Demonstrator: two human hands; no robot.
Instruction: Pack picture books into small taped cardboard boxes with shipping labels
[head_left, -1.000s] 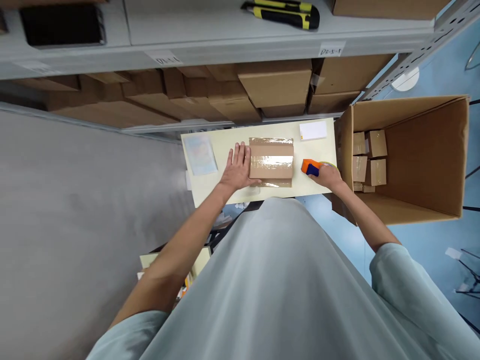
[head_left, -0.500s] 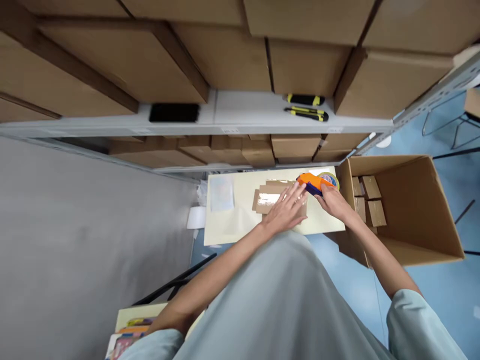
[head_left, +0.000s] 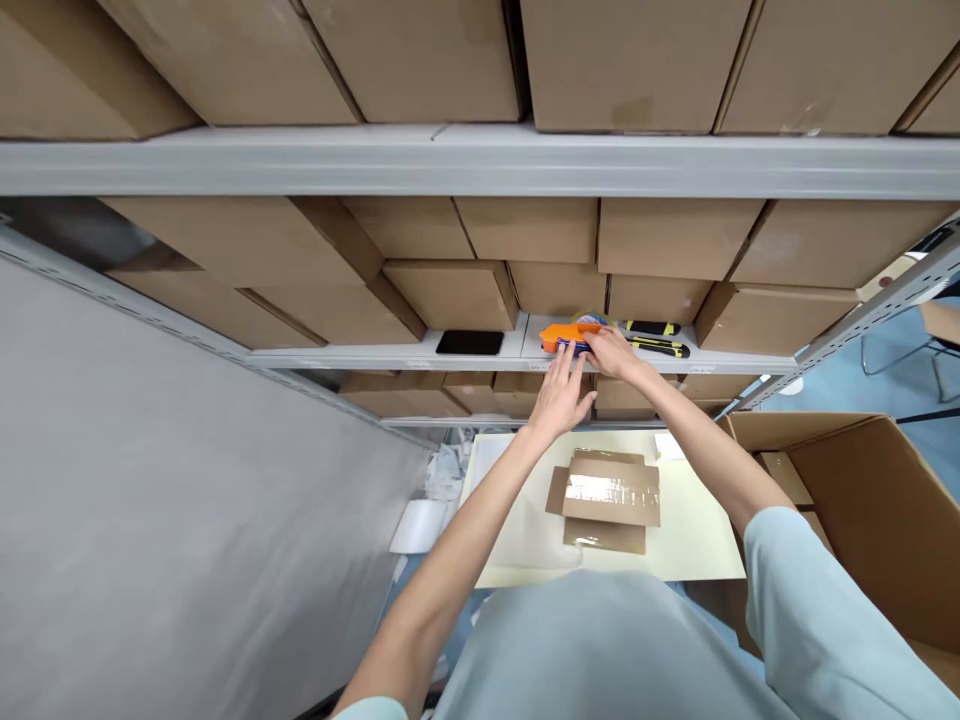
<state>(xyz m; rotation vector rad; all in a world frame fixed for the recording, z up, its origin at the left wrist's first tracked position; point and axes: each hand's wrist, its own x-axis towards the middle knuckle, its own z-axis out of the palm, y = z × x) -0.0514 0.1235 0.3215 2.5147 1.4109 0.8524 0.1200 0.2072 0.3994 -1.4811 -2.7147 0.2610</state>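
An orange and blue tape dispenser [head_left: 562, 334] with a roll of tape [head_left: 591, 318] is at the front of the middle shelf. My right hand [head_left: 611, 352] is closed round its right end. Against its lower front edge, my left hand [head_left: 559, 393] has its fingers stretched out, seemingly touching it. Beside my right hand, two black and yellow utility knives [head_left: 660, 347] lie on the shelf. Below my hands, a small cardboard box [head_left: 611, 492] with shiny tape across its top lies on the cream table [head_left: 525, 545], flaps sticking out around it.
Brown cartons [head_left: 517, 235] fill the grey metal shelves [head_left: 480, 168]. A black phone-like slab [head_left: 470, 343] lies on the middle shelf, left of the dispenser. On the right stands a large open carton [head_left: 870, 500] with small boxes inside. A grey wall [head_left: 187, 500] runs along the left.
The tape dispenser has gone from above the table up to the middle shelf in my right hand. My left hand has left the small box and risen alongside. The view has shifted too.
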